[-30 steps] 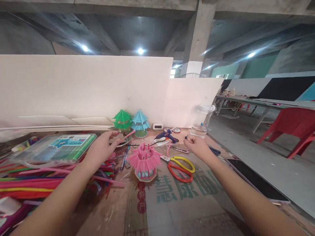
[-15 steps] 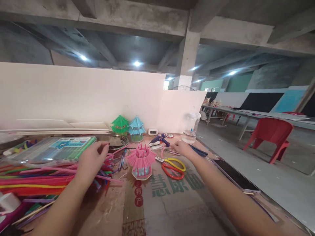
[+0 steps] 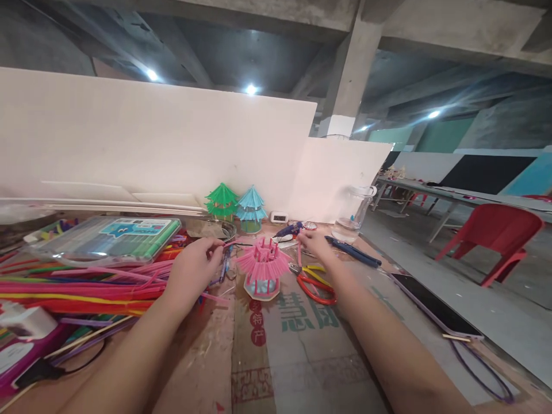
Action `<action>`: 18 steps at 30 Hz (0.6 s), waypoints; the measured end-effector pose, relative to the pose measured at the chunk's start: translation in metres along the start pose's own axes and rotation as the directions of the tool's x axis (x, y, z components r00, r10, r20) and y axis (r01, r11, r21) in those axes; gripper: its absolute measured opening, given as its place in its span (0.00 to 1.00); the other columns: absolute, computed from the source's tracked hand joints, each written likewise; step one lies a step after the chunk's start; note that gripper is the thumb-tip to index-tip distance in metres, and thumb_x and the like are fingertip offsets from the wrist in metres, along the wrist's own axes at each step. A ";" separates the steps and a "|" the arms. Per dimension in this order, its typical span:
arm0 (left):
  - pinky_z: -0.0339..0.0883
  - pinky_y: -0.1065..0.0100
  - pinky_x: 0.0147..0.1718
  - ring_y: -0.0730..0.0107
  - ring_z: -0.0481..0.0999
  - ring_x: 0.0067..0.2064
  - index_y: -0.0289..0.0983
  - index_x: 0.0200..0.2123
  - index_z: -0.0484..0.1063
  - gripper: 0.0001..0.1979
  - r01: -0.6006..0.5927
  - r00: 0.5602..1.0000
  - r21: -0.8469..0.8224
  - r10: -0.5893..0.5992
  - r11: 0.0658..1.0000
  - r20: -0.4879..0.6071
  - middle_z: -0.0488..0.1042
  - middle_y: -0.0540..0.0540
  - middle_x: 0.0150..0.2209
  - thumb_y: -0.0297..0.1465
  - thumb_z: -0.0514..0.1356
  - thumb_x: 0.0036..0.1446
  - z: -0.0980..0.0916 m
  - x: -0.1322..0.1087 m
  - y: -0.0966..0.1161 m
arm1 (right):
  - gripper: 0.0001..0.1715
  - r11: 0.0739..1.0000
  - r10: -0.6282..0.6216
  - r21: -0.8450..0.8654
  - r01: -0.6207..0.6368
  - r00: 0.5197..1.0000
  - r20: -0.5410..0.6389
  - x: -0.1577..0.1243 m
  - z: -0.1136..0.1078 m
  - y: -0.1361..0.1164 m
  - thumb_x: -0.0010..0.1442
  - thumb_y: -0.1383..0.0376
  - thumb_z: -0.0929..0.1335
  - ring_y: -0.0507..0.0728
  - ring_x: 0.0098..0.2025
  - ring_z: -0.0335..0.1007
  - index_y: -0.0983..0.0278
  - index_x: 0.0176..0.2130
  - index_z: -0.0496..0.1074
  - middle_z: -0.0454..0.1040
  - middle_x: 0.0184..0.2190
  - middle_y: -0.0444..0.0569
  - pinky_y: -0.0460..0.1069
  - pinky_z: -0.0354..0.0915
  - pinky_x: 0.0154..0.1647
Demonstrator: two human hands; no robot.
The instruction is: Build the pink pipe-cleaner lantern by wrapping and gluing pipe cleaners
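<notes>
A small pink-roofed model (image 3: 263, 261) on a pale base stands between my hands on the taped cardboard. To its left, my left hand (image 3: 200, 261) is pinched at a thin pink strip (image 3: 230, 243). Behind it on the right, my right hand (image 3: 315, 244) has its fingertips closed on a short pink fuzzy strip (image 3: 299, 254) that hangs down. Beneath my right wrist lie red and yellow-handled scissors (image 3: 317, 287), partly hidden. A dark blue glue gun (image 3: 288, 230) lies just beyond the model, near my right fingertips.
Green (image 3: 221, 201) and blue (image 3: 251, 208) roofed models stand behind. Fuzzy sticks (image 3: 86, 290) and a plastic case (image 3: 107, 238) fill the left. Blue-handled pliers (image 3: 356, 251), a phone (image 3: 435, 305) and a clear jug (image 3: 354, 215) are at the right.
The view has shifted, moving the table items rightward and slightly up. My left hand has come closer to the pink model, and the strip at my right fingertips now hangs from them.
</notes>
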State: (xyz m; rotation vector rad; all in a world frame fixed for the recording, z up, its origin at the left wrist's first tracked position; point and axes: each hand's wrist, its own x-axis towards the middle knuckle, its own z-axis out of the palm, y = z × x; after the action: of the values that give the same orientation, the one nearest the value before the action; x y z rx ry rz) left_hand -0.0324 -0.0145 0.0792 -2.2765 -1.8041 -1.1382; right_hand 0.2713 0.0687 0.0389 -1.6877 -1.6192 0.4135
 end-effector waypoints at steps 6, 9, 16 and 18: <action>0.70 0.65 0.41 0.58 0.79 0.40 0.40 0.39 0.78 0.16 -0.023 0.998 0.024 0.022 0.999 0.050 0.82 0.45 0.39 0.36 0.52 0.56 0.005 -0.003 0.006 | 0.17 0.976 -0.135 0.149 0.158 0.979 -0.153 -0.006 -0.042 -0.032 0.69 0.59 0.59 0.54 0.37 0.76 0.65 0.43 0.73 0.79 0.36 0.49 0.48 0.69 0.41; 0.70 0.65 0.41 0.57 0.79 0.42 0.40 0.39 0.78 0.17 -0.025 0.998 0.035 0.023 0.999 0.057 0.81 0.44 0.41 0.36 0.51 0.56 0.005 -0.003 0.006 | 0.16 0.986 -0.136 0.077 0.148 0.980 -0.142 -0.013 -0.051 -0.036 0.65 0.59 0.63 0.54 0.35 0.76 0.64 0.34 0.75 0.80 0.30 0.48 0.47 0.68 0.39; 0.70 0.65 0.40 0.56 0.79 0.41 0.39 0.40 0.78 0.18 -0.012 0.997 0.061 0.007 0.998 0.074 0.82 0.44 0.40 0.37 0.50 0.56 0.002 -0.002 0.009 | 0.18 0.986 0.135 -0.117 -0.122 0.985 0.107 -0.014 -0.020 -0.006 0.66 0.59 0.66 0.58 0.48 0.71 0.64 0.52 0.69 0.71 0.52 0.52 0.57 0.71 0.48; 0.70 0.65 0.39 0.56 0.79 0.40 0.39 0.39 0.78 0.18 -0.008 0.996 0.064 0.003 0.998 0.084 0.82 0.44 0.40 0.37 0.50 0.55 0.002 -0.002 0.009 | 0.18 0.979 0.181 -0.121 -0.162 0.970 0.163 -0.013 -0.008 0.001 0.66 0.59 0.66 0.59 0.49 0.71 0.63 0.53 0.69 0.70 0.53 0.53 0.58 0.71 0.48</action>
State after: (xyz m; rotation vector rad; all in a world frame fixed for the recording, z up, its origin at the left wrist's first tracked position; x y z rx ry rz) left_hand -0.0241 -0.0182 0.0807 -2.3241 -1.8335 -0.9825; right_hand 0.2754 0.0538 0.0401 -1.9268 -1.6488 0.5834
